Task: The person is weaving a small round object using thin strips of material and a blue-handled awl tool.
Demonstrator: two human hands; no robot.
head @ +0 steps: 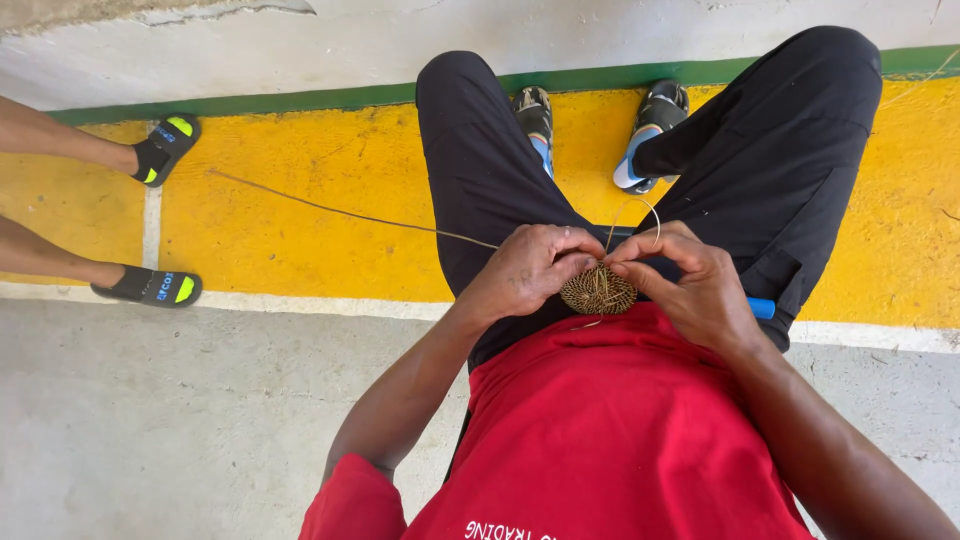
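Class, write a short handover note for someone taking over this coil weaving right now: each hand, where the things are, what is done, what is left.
Left hand: pinches the woven disc at its left edge.
Right hand: fingertips grip the disc's upper right edge, where a thin strand loop rises.
A long fibre strand trails left over the yellow floor.
Done: a small round coiled disc.
Left: the loose strand is not yet worked in.

Bright, even daylight filled the view — no hard glare, only soft shadows under the two hands and between the legs. The yellow floor stripe (300,190) looked strongly saturated. Focus was sharp at centre; straight lines bowed slightly toward the edges — wide-lens distortion.
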